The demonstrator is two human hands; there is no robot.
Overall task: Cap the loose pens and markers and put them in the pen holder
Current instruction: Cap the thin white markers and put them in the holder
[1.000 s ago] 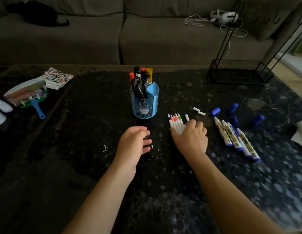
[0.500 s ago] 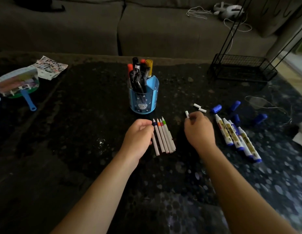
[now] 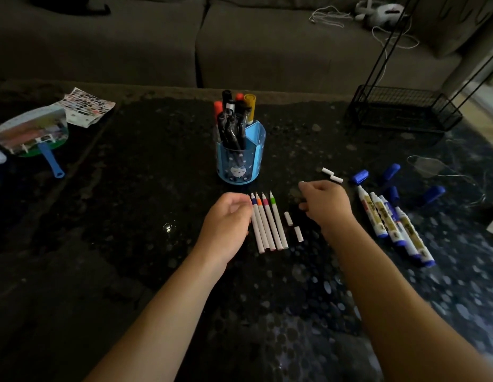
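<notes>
- The dark speckled surface [image 3: 129, 244] has open room in its near half and to the left; its far edge meets a grey sofa [image 3: 267, 51].
- A black wire rack [image 3: 399, 114] stands at the far right edge.
- The blue plastic pen holder [image 3: 253, 150], full of capped pens, stands upright at centre.
- The left hand [image 3: 228, 219] lies knuckles up, its curled fingers against the leftmost pen; I cannot tell whether its grip holds it.
- The right hand [image 3: 326, 205] hovers with its fingers curled; its grip is unclear.
- Thick white uncapped markers [image 3: 388, 224] lie to the right, near loose blue caps [image 3: 359, 176].
- Four thin white uncapped pens [image 3: 270, 227] lie side by side between the hands.
- Small white caps [image 3: 288, 218] lie just beside them.
</notes>
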